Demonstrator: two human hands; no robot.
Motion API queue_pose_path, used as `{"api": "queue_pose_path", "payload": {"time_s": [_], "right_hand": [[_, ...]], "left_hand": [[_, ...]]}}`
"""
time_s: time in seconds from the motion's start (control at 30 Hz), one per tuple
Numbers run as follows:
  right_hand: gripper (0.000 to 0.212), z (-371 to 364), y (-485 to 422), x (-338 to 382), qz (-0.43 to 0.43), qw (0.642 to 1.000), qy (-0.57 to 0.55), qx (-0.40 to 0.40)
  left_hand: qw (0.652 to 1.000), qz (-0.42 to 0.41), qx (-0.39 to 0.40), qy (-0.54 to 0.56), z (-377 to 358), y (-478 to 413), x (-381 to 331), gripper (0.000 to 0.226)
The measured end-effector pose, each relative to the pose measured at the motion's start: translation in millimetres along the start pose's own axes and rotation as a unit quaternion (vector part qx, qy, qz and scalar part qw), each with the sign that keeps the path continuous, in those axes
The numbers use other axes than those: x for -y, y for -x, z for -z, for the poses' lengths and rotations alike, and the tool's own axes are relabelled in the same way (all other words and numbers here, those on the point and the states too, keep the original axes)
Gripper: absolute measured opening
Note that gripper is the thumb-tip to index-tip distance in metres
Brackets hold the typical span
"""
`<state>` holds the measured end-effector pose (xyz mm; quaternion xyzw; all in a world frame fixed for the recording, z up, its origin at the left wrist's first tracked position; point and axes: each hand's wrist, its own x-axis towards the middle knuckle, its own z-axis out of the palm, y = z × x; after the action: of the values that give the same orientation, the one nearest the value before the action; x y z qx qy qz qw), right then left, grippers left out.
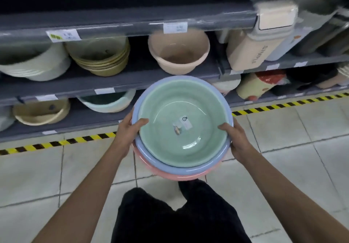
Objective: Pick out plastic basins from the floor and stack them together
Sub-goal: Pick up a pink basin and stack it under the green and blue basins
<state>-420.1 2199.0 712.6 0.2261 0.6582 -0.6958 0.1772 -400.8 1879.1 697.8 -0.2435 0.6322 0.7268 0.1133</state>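
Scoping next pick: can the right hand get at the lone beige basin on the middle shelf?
Probably not yet: the right hand grips the rim of the stacked basins, as does the left hand. The beige basin itself sits unobstructed at the shelf front, so freeing that hand should do.

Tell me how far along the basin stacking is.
Done: the green basin sits nested in the blue basin, which sits in the pink basin. In hand: the left hand and right hand grip the stack by its rim on opposite sides, above the floor. Left: no loose basin shows on the visible floor, so possibly only setting it down.
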Motion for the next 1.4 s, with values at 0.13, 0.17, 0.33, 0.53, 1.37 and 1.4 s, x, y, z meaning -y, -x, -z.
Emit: {"api": "queue_pose_path", "payload": {"time_s": [0.13,0.17,0.33,0.53,1.37,1.4], "right_hand": [[0.047,10.2,-51.5,31.2,-0.021,0.998,0.032,0.051],[0.048,10.7,-63.3,35.9,-0.026,0.997,0.037,0.058],[0.051,7.0,-115.9,35.9,-0.045,0.996,0.043,0.067],[0.049,1.6,-161.1,-4.9,-0.063,0.997,0.023,0.037],[0.048,32.3,-425.7,-218.0,-0.071,0.996,0.046,0.037],[0.048,33.0,-440.3,-225.5,-0.067,0.995,0.052,0.046]], "left_hand": [[0.998,0.001,-0.05,0.043,-20.6,-16.3,-4.8,0.04],[0.997,0.001,-0.059,0.048,-23.3,-22.6,-5.1,0.04],[0.995,0.021,-0.078,0.058,-27.6,-61.8,1.5,0.043],[0.995,0.047,-0.074,0.044,-16.4,-116.9,32.1,0.05],[0.993,0.066,-0.096,0.029,-41.2,-353.6,269.9,0.056],[0.993,0.065,-0.098,0.03,-42.1,-364.6,281.6,0.055]]}}
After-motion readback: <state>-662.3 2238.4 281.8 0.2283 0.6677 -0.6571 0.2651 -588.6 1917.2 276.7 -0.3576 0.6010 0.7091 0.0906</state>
